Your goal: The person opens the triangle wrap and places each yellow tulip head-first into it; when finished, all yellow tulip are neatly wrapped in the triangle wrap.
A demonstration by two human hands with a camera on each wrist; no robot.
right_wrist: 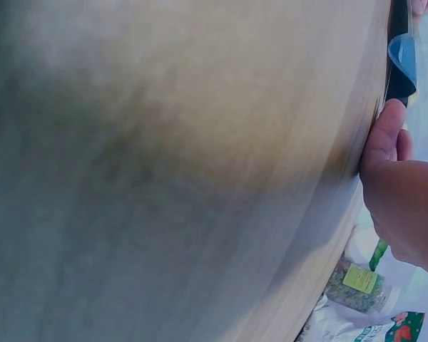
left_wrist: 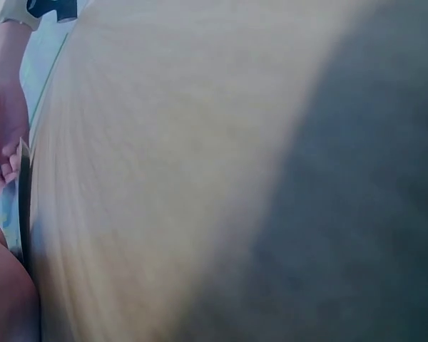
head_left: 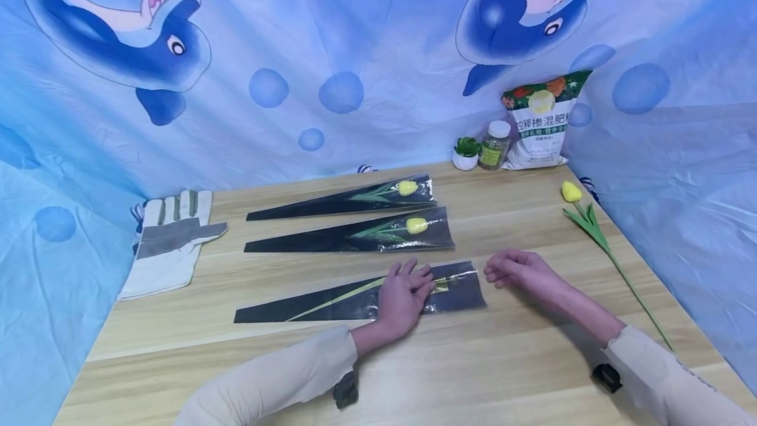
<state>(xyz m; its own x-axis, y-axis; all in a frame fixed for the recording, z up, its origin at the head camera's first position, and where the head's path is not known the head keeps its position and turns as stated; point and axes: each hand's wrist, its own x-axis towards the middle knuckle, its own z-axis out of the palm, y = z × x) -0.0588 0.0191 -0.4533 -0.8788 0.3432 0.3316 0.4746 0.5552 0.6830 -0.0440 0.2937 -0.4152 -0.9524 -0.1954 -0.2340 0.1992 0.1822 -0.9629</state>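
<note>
My left hand (head_left: 402,298) rests on the front flower sleeve (head_left: 343,307), a long tapered black wrap with a clear, shiny side, a thin yellowish strip and a small gold patch. The palm and fingers hide its middle. Just beyond the sleeve's wide right end is my right hand (head_left: 523,275), fingers loosely bent and nothing seen in them. In the right wrist view, the right thumb (right_wrist: 385,132) lies close to the table by the sleeve's curling clear film (right_wrist: 403,60). A loose yellow tulip (head_left: 571,191) with a long green stem lies right of that hand.
Behind lie two more sleeves, the middle one (head_left: 307,242) and the far one (head_left: 307,209), each with a yellow tulip inside. A work glove (head_left: 171,242) is at left. A potted succulent (head_left: 466,153), a jar (head_left: 493,146) and a fertilizer bag (head_left: 541,127) stand at the back right.
</note>
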